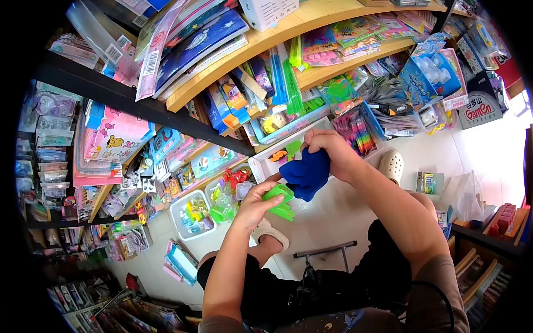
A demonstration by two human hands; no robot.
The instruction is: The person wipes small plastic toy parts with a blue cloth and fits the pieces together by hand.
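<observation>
My left hand (pixel 256 206) is closed around a bright green plastic object (pixel 282 206), whose exact kind I cannot make out. A crumpled dark blue cloth (pixel 308 173) hangs from my right hand (pixel 332 150), pinched at its upper edge. The cloth is just beyond the green object, and my left fingertips are close to it or touching it. Behind the cloth, partly covered, stands a white box (pixel 259 166) with an orange piece (pixel 277 156) and a green piece (pixel 292 149) inside.
Wooden shelves (pixel 233 53) crowded with stationery and packaged toys curve around me. A white basket (pixel 191 230) of small toys stands on the floor, near a blue box (pixel 181 261). A metal stand (pixel 325 251) is between my legs. A plastic bag (pixel 465 194) lies at the right.
</observation>
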